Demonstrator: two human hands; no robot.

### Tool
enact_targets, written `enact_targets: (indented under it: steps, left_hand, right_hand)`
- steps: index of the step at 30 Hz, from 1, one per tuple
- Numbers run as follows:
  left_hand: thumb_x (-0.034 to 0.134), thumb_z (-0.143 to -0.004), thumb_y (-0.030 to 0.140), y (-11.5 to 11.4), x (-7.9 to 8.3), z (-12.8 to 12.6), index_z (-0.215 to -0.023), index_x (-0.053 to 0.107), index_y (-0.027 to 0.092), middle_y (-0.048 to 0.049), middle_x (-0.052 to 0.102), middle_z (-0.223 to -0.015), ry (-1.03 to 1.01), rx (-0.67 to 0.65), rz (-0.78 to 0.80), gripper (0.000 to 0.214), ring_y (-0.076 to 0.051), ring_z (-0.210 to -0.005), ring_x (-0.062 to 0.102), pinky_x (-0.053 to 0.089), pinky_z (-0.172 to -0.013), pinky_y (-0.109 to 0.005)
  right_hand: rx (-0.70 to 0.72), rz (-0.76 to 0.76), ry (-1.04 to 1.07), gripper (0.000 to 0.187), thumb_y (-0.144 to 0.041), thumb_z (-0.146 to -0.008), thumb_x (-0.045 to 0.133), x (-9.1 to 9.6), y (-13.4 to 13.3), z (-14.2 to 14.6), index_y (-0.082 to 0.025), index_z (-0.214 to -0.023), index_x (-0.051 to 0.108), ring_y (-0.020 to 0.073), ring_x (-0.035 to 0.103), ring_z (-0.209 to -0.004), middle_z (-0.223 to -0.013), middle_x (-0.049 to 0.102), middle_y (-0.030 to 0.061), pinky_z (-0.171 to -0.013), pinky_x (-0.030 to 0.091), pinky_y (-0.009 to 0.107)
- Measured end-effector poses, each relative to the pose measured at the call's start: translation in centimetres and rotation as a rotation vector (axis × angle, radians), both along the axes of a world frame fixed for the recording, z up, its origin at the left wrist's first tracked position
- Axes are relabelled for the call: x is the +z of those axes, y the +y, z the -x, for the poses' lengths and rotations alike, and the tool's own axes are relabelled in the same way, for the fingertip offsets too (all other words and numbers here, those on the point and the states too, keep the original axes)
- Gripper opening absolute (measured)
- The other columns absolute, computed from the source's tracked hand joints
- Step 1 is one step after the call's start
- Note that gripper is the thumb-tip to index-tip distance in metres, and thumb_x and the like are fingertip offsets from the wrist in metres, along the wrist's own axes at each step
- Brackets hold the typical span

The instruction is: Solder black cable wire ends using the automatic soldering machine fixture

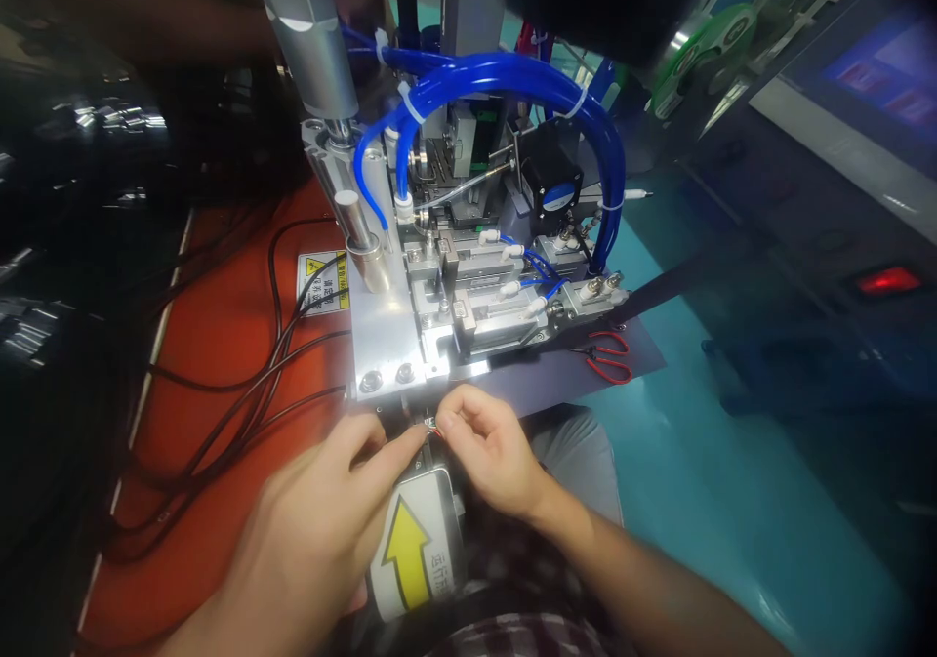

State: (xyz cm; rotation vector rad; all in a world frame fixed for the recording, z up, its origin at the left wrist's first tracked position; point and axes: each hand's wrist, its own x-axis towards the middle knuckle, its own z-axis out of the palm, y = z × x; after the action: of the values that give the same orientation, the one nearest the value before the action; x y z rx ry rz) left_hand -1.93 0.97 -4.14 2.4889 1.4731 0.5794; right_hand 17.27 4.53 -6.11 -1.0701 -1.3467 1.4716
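R fingers: your R hand (498,452) has thumb + index tips together on thin wires (431,428).
L fingers: a tip of your L hand (333,486) meets them; can't tell if it's pinching.
Wires: btwn your fingertips, just in front of the machine (385,335); mostly hidden, ends unclear.
Axis: visible bit runs approx. L–R; can't tell which end leads.
Arrow plate (414,545): partly covered by L hand, arrow pointing away from you.
Surface: red, L side, w/ dark cables (278,349); snips (591,354) R.
Room: teal floor (703,501); screen (889,81) cut off R; far L dark, blurred.
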Motion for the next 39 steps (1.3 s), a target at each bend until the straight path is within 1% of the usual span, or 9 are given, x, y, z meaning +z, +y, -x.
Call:
enact_targets:
  steps: [5,11,14,17,19,24,28,34,39]
  left_hand:
    - [0.04,-0.096,0.011,0.0,0.1,-0.1,-0.129,0.053,0.029,0.0026,0.053,-0.09,0.037,0.004,-0.005,0.04,-0.009,-0.059,0.059,0.04,-0.052,-0.024]
    - [0.041,-0.096,0.01,-0.1,-0.3,0.1,-0.132,0.052,0.03,0.0006,0.051,-0.092,0.072,-0.016,-0.03,0.043,-0.012,-0.063,0.057,0.043,-0.056,-0.026]
    - [0.041,-0.095,0.01,-0.1,-0.3,0.1,-0.132,0.053,0.026,-0.0012,0.051,-0.092,0.108,-0.023,-0.052,0.043,-0.015,-0.066,0.056,0.042,-0.055,-0.026]
    - [0.04,-0.093,0.006,0.0,-0.2,0.0,-0.133,0.054,0.025,-0.0018,0.052,-0.091,0.127,-0.028,-0.054,0.047,-0.015,-0.065,0.055,0.042,-0.055,-0.025]
    - [0.039,-0.091,0.005,0.0,-0.3,0.0,-0.133,0.055,0.026,-0.0019,0.052,-0.092,0.12,-0.026,-0.045,0.048,-0.014,-0.065,0.055,0.042,-0.056,-0.025]
    - [0.039,-0.092,0.008,-0.2,-0.9,0.2,-0.135,0.053,0.03,-0.003,0.055,-0.101,0.087,-0.006,-0.015,0.051,-0.014,-0.069,0.058,0.045,-0.059,-0.024]
    - [0.037,-0.095,0.013,-0.3,-1.4,0.4,-0.134,0.055,0.033,-0.0022,0.057,-0.099,0.052,0.01,-0.013,0.048,-0.012,-0.066,0.057,0.045,-0.059,-0.022]
    - [0.039,-0.097,0.015,-0.4,-1.5,0.4,-0.136,0.052,0.034,-0.0017,0.054,-0.101,0.03,0.023,-0.021,0.046,-0.012,-0.066,0.057,0.044,-0.06,-0.023]
    - [0.038,-0.098,0.015,-0.5,-1.5,0.4,-0.137,0.049,0.036,-0.0017,0.052,-0.105,0.014,0.024,-0.009,0.046,-0.011,-0.07,0.058,0.044,-0.063,-0.023]
  right_hand:
    - [-0.005,0.034,-0.027,0.019,-0.027,-0.089,0.054,0.2,0.1,0.0,-0.021,-0.072,0.049,0.0118,0.037,-0.056,-0.06,0.039,-0.0061,-0.052,0.031,0.026]
    - [-0.008,0.058,-0.115,0.02,-0.027,-0.09,0.053,0.9,0.0,0.0,-0.021,-0.071,0.048,0.012,0.04,-0.059,-0.065,0.043,-0.0043,-0.056,0.033,0.027]
    - [-0.019,0.02,-0.241,0.022,-0.027,-0.091,0.051,1.4,-0.1,-0.2,-0.021,-0.071,0.046,0.0116,0.04,-0.057,-0.064,0.044,-0.0047,-0.055,0.032,0.027]
    - [0.015,-0.058,-0.371,0.022,-0.027,-0.092,0.049,2.0,-0.1,-0.5,-0.021,-0.071,0.047,0.0112,0.038,-0.054,-0.06,0.042,-0.0059,-0.054,0.029,0.027]
    - [0.031,-0.078,-0.404,0.022,-0.026,-0.092,0.049,2.2,0.0,-0.6,-0.021,-0.072,0.047,0.0111,0.038,-0.053,-0.058,0.042,-0.0062,-0.054,0.029,0.027]
    - [-0.013,0.016,-0.272,0.021,-0.028,-0.091,0.051,1.4,-0.1,-0.3,-0.021,-0.071,0.047,0.0112,0.04,-0.056,-0.062,0.043,-0.0053,-0.053,0.032,0.026]
    - [-0.029,0.042,-0.211,0.021,-0.028,-0.091,0.053,0.9,-0.2,-0.2,-0.021,-0.071,0.049,0.0119,0.043,-0.061,-0.065,0.045,-0.004,-0.057,0.036,0.025]
    - [-0.018,0.139,-0.161,0.023,-0.032,-0.092,0.051,1.1,-0.2,-1.0,-0.019,-0.074,0.055,0.0132,0.043,-0.062,-0.064,0.046,-0.0031,-0.058,0.036,0.026]
    - [-0.053,0.209,-0.135,0.016,-0.029,-0.086,0.059,1.5,-0.6,-0.8,-0.019,-0.074,0.058,0.0133,0.044,-0.061,-0.065,0.049,-0.0025,-0.053,0.035,0.025]
